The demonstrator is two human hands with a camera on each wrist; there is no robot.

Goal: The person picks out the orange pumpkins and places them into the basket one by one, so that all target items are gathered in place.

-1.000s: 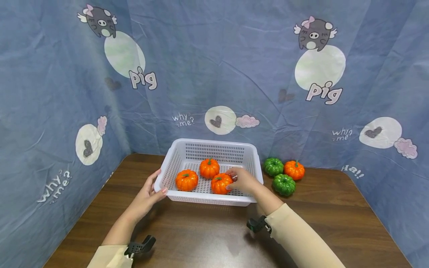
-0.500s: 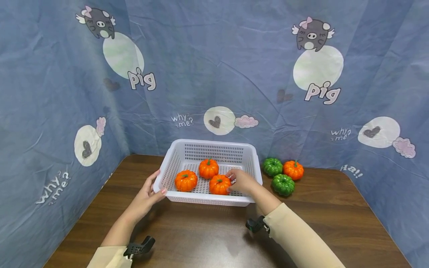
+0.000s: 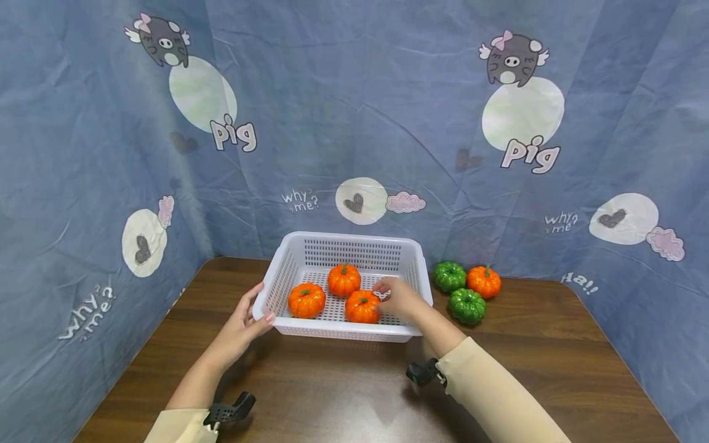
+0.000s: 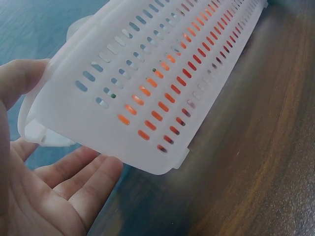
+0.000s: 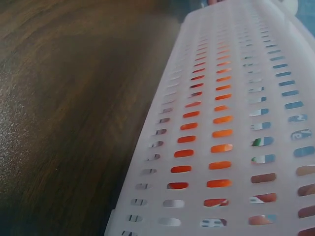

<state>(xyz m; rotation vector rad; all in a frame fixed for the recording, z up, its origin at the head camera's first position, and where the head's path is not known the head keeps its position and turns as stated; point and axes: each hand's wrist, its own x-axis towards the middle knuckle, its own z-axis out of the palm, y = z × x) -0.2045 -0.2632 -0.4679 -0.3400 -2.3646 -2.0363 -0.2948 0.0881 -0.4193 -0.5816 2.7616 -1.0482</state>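
Observation:
The white basket [image 3: 346, 330] stands on the table with three orange pumpkins inside: one at the left [image 3: 306, 300], one towards the back [image 3: 344, 280] and one at the front right [image 3: 362, 307]. My left hand [image 3: 238, 329] grips the basket's left front corner, thumb over the rim. In the left wrist view this hand [image 4: 54, 196] has fingers under the corner. My right hand [image 3: 400, 300] is inside the basket beside the front right pumpkin, its fingers loosely bent and spread, thumb close to that pumpkin. The basket wall [image 5: 236, 113] hides most of this hand in the right wrist view.
Right of the basket, two green pumpkins [image 3: 450, 277] [image 3: 467, 306] and an orange pumpkin [image 3: 484, 282] sit together on the brown table [image 3: 332, 387]. A blue printed curtain [image 3: 310, 92] hangs behind and at both sides.
The front right pumpkin has shifted slightly left within the basket, and my right hand's fingers have loosened from it. My left hand keeps its grip on the corner.

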